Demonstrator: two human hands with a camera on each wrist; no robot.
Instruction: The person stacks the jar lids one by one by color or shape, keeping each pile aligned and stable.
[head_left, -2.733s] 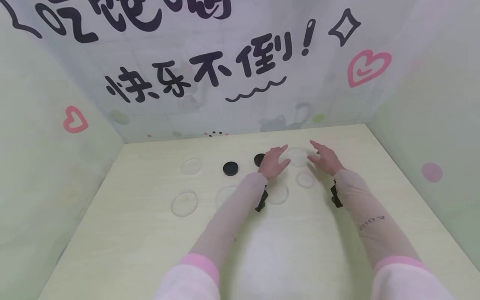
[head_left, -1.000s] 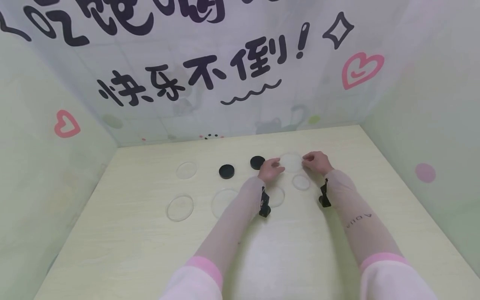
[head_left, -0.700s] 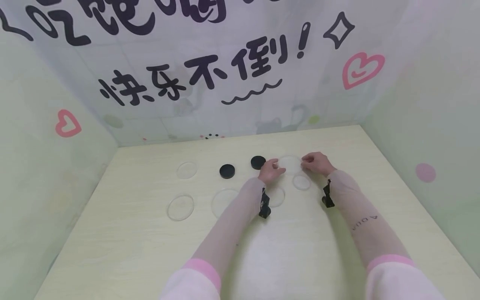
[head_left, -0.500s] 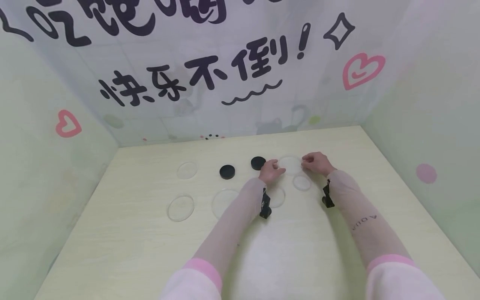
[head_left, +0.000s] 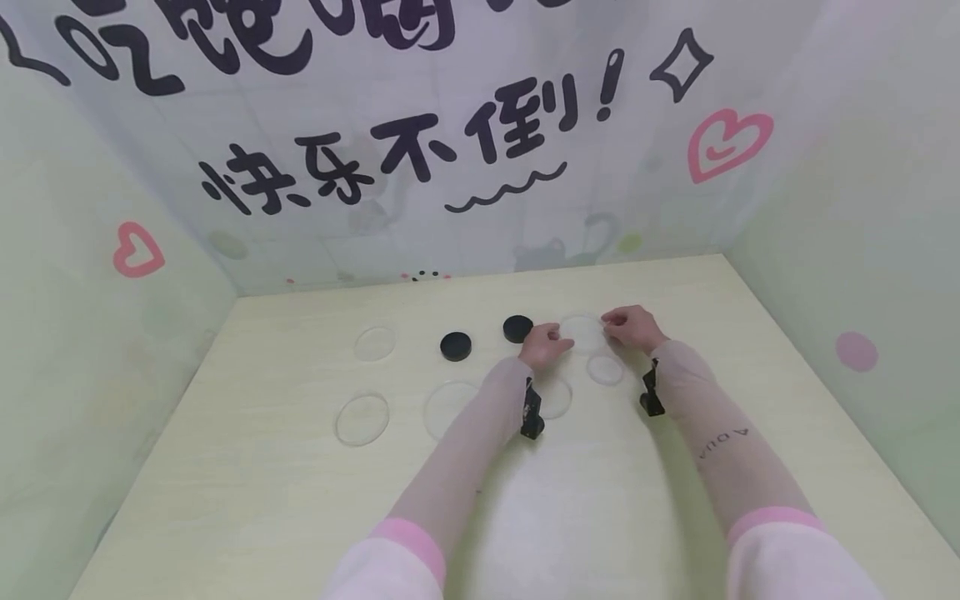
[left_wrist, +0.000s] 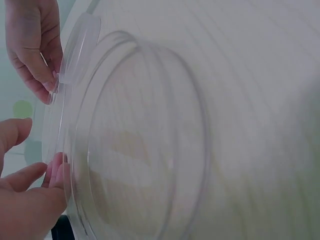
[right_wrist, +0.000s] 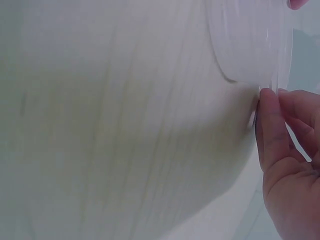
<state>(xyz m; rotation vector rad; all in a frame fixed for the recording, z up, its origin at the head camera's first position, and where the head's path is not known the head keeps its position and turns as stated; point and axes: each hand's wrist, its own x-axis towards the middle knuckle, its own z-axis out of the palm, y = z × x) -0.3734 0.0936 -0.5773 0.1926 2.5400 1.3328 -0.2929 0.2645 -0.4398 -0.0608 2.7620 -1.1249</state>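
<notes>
As right fingers [right_wrist: 273, 127] pinch it, clear dish [head_left: 582, 334]

We see smooth, glossy, transparent plastic in the clear dish [head_left: 581, 335], matt-looking black discs [head_left: 455, 347], a smooth wood-grained table [head_left: 247, 508] and soft cloth sleeves [head_left: 448, 475].

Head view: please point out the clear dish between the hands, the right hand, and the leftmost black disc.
Clear dish [head_left: 581, 333]: head view, middle of its round face.
Right hand [head_left: 634, 327]: head view, back of the hand.
Leftmost black disc [head_left: 455, 343]: head view, its flat top.
</notes>
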